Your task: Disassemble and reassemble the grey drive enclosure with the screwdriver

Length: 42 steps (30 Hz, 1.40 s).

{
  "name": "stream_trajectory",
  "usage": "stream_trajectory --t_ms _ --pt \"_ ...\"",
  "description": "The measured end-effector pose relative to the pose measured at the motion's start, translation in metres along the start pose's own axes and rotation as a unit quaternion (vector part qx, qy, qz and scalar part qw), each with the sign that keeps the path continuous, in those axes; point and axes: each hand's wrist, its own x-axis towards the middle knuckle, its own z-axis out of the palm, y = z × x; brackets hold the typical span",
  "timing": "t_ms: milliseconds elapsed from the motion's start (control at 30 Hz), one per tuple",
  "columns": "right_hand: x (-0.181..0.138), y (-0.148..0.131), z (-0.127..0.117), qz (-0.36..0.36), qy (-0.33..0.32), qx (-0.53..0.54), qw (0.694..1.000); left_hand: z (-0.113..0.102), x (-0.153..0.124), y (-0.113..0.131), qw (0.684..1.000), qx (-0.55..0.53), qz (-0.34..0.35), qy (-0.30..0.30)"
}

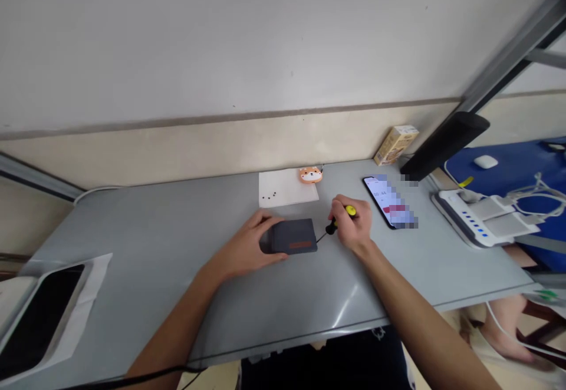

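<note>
A: What does the left hand (241, 247) do with the dark case (292, 237)?

B: Its fingers lie open over the case's end and press it on the grey table (132, 248), I think so it cannot slide.

A: And the right hand (351, 223)?

B: Its fingers close narrow around the yellow screwdriver (349, 211). The thin tip points at the case's side, very near it.

A: Why is the white paper (287, 188) there?

B: Perhaps it keeps the small screws (268, 195) together, easy to see.
</note>
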Motion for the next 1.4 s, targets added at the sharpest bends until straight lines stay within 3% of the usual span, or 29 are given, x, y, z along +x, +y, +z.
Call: stream_trajectory --t_ms 100,167,233,267,300,400,467,567,733,867,1033,1233,1400 --pt "-0.003 0.002 -0.001 -0.053 0.045 0.01 0.997 0.008 0.002 0.001 0.999 0.031 0.015 0.024" --pt "-0.003 0.002 -0.002 -0.077 0.12 0.024 0.989 0.013 0.003 -0.001 0.998 0.046 0.018 0.033" --pt "-0.004 0.0 0.001 -0.074 0.187 0.067 0.977 0.017 0.004 -0.005 0.998 0.057 0.02 0.033" --pt "-0.005 -0.001 0.004 -0.064 0.19 0.09 0.976 0.018 0.004 -0.006 0.997 0.061 0.02 0.031" --pt "-0.007 -0.004 0.008 -0.053 0.159 0.105 0.98 0.019 0.005 -0.008 0.997 0.063 0.021 0.028" --pt "-0.015 -0.01 0.021 -0.058 -0.026 0.084 0.994 0.018 0.005 -0.009 0.997 0.066 0.026 0.013" --pt "-0.019 -0.013 0.025 -0.081 -0.095 0.058 0.991 0.014 0.005 -0.006 0.998 0.064 0.028 0.007" --pt "-0.016 -0.013 0.02 -0.073 -0.072 0.034 0.994 0.008 0.005 -0.001 0.998 0.057 0.021 0.008" --pt "-0.002 -0.003 0.003 0.009 0.026 0.021 0.999 0.003 0.005 0.0 0.999 0.052 0.008 0.011" --pt "0.003 0.006 -0.006 0.07 0.069 0.033 0.995 0.004 0.005 -0.005 0.998 0.067 0.004 0.009" --pt "0.002 0.006 -0.005 0.028 0.112 0.039 0.993 0.006 0.004 -0.005 0.995 0.1 0.017 0.016" --pt "-0.001 0.0 0.004 -0.041 -0.01 -0.02 0.999 0.006 0.004 0.001 0.99 0.125 0.054 0.038" --pt "-0.002 0.001 0.006 -0.042 -0.035 -0.026 0.998 0.014 0.004 0.006 0.987 0.121 0.099 0.04"
